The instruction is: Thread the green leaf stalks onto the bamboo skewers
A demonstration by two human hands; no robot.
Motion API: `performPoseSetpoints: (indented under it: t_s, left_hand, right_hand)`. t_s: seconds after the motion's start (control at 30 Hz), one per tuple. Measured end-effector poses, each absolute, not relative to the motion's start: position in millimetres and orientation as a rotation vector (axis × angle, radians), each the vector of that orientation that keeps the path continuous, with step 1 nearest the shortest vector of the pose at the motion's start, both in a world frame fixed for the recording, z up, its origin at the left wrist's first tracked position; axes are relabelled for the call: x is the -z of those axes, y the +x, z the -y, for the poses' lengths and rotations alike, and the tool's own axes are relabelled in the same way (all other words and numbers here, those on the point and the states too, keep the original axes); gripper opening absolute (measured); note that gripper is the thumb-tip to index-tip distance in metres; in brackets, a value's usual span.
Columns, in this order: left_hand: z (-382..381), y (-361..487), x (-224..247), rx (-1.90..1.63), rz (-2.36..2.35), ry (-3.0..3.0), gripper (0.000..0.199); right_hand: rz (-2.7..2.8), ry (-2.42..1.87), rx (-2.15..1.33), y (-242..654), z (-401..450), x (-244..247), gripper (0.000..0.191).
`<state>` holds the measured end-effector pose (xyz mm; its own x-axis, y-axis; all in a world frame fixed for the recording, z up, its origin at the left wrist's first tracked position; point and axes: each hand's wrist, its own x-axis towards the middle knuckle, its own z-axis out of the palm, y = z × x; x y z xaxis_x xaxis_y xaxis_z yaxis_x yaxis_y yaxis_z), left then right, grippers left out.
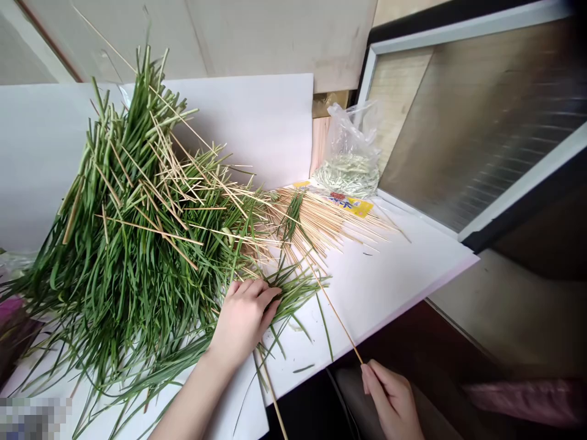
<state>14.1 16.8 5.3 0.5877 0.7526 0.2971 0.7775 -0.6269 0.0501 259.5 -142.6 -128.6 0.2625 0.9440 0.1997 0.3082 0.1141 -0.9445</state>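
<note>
Far left edge: a dark purple-pink object (13, 330), cut off by the frame; lower-left corner blurred out. Centre-left: a heap of long green grass blades (110, 256) crossed by thin pale bamboo skewers (151, 229), on a flat white board (389, 287). Left hand (243, 321) lies palm down at the heap's lower right, fingers curled together over a tuft. Further right, one long bamboo skewer (334, 318) slants down to the right hand (389, 397), its fingertips pinching the skewer's end, the pinch hard to make out. Upper right: a clear plastic bag (348, 153) of pale green cuttings.
</note>
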Motion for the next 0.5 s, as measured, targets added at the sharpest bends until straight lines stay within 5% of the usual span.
performPoseSetpoints:
  t_s: [0.33,0.5]
  left_hand:
    - [-15.1,15.5,-4.4,0.415,1.393,-2.802,0.005]
    - [-14.0,15.5,-3.9,0.448,1.367,-2.801,0.022]
  right_hand:
    - [1.283,-1.415,-0.712,260.0,142.5,129.3,0.046]
    - [1.279,-1.411,-0.707,259.6,143.7,128.9,0.045]
